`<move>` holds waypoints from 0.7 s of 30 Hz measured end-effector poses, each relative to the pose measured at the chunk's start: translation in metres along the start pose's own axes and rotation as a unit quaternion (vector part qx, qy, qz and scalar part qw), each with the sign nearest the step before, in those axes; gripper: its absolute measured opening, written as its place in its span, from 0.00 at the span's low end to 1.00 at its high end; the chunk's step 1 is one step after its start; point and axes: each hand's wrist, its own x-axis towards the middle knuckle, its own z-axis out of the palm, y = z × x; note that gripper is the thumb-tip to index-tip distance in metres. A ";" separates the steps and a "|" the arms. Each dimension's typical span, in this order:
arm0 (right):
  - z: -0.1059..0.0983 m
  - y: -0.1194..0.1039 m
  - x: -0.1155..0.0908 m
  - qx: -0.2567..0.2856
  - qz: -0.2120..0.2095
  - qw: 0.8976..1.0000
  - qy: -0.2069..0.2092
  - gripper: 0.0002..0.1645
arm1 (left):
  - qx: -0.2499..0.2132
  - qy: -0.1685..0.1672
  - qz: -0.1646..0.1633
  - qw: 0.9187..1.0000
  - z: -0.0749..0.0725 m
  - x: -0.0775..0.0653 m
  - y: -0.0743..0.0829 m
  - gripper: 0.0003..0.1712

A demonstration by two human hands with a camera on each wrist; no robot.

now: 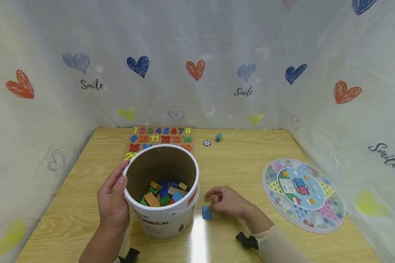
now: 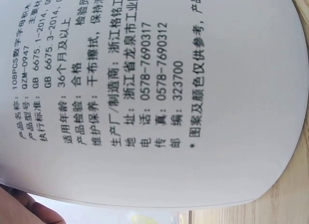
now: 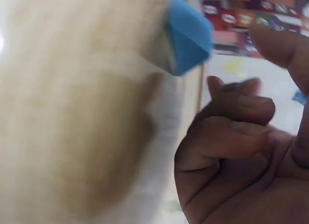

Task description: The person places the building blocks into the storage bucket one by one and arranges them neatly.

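My left hand (image 1: 113,202) grips the left side of a white bucket (image 1: 162,224), which tilts toward me. Small coloured wooden blocks (image 1: 164,191) lie inside. In the left wrist view, printed text covers the bucket's wall (image 2: 231,137), and some fingers (image 2: 29,212) show at the lower left. To the right of the bucket is a blue block (image 1: 207,212), with my right hand (image 1: 228,202) close beside it. The right wrist view has this blue block (image 3: 190,38) blurred and apart from the fingertips; several fingers are bent, with nothing visible between them.
Behind the bucket lies a board of coloured numbers (image 1: 164,138), partly hidden. A round chip (image 1: 206,143) and a small teal figure (image 1: 218,137) are at the back. A round, flat game box (image 1: 303,195) lies at the right. Patterned curtains (image 1: 171,91) enclose the wooden table (image 1: 243,157).
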 end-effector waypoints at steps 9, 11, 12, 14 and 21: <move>0.023 0.003 -0.003 -0.232 -0.030 0.972 0.011 0.23 | -0.013 -0.002 0.006 1.000 -0.001 0.000 0.000 0.21; 0.025 0.002 -0.004 -0.243 -0.029 0.969 0.014 0.22 | -0.015 -0.002 0.006 1.000 0.000 0.000 0.000 0.21; 0.025 0.001 -0.004 -0.246 -0.028 0.969 0.015 0.22 | -0.016 -0.003 0.007 1.000 0.000 0.000 0.000 0.21; 0.026 0.001 -0.004 -0.247 -0.024 0.969 0.018 0.21 | -0.016 -0.005 0.007 1.000 0.000 0.000 0.000 0.21; 0.026 0.002 -0.004 -0.237 -0.019 0.971 0.020 0.21 | -0.011 -0.007 0.016 1.000 -0.001 0.000 0.000 0.21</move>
